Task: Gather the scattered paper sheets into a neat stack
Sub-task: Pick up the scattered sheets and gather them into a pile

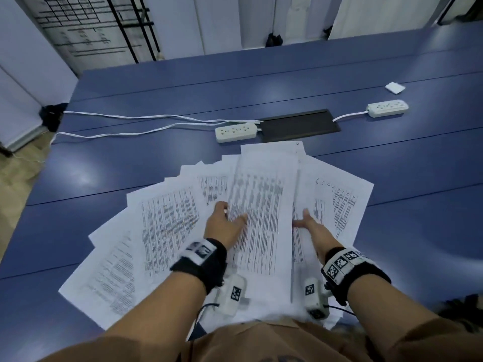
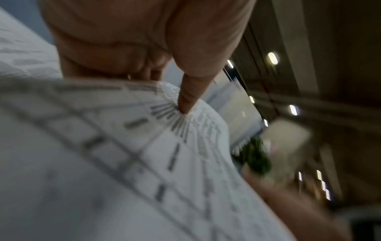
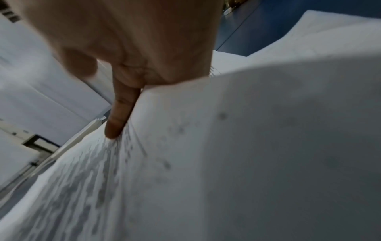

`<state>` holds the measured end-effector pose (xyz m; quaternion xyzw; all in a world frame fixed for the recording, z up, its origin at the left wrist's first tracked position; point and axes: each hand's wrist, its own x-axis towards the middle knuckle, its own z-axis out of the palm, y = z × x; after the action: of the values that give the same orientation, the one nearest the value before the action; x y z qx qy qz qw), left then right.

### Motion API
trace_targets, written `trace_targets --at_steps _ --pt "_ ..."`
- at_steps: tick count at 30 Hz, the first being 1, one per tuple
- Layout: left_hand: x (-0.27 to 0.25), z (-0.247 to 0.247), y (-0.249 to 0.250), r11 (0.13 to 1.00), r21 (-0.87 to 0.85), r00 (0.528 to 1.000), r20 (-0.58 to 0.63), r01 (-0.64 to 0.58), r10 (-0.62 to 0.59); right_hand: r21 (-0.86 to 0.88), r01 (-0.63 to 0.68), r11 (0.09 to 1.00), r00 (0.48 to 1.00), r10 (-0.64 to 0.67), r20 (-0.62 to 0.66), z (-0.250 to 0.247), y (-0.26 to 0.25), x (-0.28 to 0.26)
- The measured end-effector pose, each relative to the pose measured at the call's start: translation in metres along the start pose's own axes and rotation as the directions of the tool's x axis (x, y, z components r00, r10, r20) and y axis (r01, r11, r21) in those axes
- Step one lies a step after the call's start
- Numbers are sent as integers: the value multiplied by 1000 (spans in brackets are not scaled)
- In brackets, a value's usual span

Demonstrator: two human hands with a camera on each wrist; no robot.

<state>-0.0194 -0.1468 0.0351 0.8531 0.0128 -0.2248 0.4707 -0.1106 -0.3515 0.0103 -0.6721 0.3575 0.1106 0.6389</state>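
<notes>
1. Paper sheets [image 1: 167, 223]: printed pages fanned out on the near half of the blue table [image 1: 392, 158], overlapping one another, corners splayed to the left, far and right. The near edges run under the person's forearms to the table's near side.

2. Centre bundle [image 1: 264, 205]: several sheets with their long edges roughly aligned, lying on top of the fan and pointing away from the person. Its far edge stops just short of the dark inset panel [image 1: 300, 125].

3. Left hand [image 1: 226, 226]: at the left long edge of the centre bundle, thumb laid on the top page, fingers tucked beneath the edge. The left wrist view shows the thumb [image 2: 188, 101] pressing into a printed page that bows upward; the grip is a pinch on the bundle.

4. Right hand [image 1: 311, 226]: at the right long edge of the bundle, fingers extended along it. The right wrist view shows one straight finger [image 3: 119, 117] against the edge of a curved page [image 3: 226, 146]; the other fingers are hidden, so the grip cannot be told.

5. Hands stand apart, one at each side of the bundle.

6. Open room: bare table surface to the left, right and far right of the fan.

7. Near power strip [image 1: 236, 131]: white, just beyond the fan's far edge, touching the dark panel's left end; its white cords [image 1: 130, 124] trail left off the table's left edge.

8. Far power strip [image 1: 388, 108]: right of the panel, well apart from the sheets.

9. Small white pad [image 1: 394, 88]: far right, alone.
</notes>
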Motion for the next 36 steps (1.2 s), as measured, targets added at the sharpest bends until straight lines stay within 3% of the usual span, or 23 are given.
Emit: trace_targets --at_steps 3,5,7,9,12,14,16,19,23,29,32,34,36 --pt "-4 31 -10 957 287 997 -55 -44 62 82 -129 988 991 125 47 0 -3 -2" --pt "-6 44 -17 889 451 996 10 -85 91 61 -96 994 994 92 57 3 -3 -3" --pt "-8 53 -19 863 494 993 90 -106 70 -8 -10 1000 1000 10 -12 4 0 -1" --pt "-7 50 -18 884 452 992 83 -120 92 -18 36 999 995 -38 -91 4 4 -1" --pt "5 18 -24 927 374 991 -129 5 47 -35 79 996 985 -84 -153 0 11 1" --pt "13 -13 -39 899 417 975 -218 135 -45 18 104 994 978 -99 -183 -5 11 1" --pt "16 -36 -57 824 512 966 -203 242 -158 57 74 996 973 -60 -222 -10 10 2" --pt "10 -43 -73 756 591 959 -152 282 -239 75 -22 997 977 38 -211 -17 9 4" --pt "10 -48 -84 858 409 950 -129 311 -283 66 -91 994 979 102 -176 -20 3 -1" --pt "8 -75 -88 838 478 929 111 262 -353 115 -91 989 978 110 -177 -20 7 4" --pt "-2 -91 -79 878 432 935 179 206 -307 124 -96 988 974 119 -194 -21 7 5" --pt "-7 -105 -61 920 365 976 105 140 -190 93 -98 991 973 115 -201 -20 6 6" --pt "-9 -120 -35 963 263 997 -51 65 -53 61 -96 994 980 105 -170 -22 5 6"
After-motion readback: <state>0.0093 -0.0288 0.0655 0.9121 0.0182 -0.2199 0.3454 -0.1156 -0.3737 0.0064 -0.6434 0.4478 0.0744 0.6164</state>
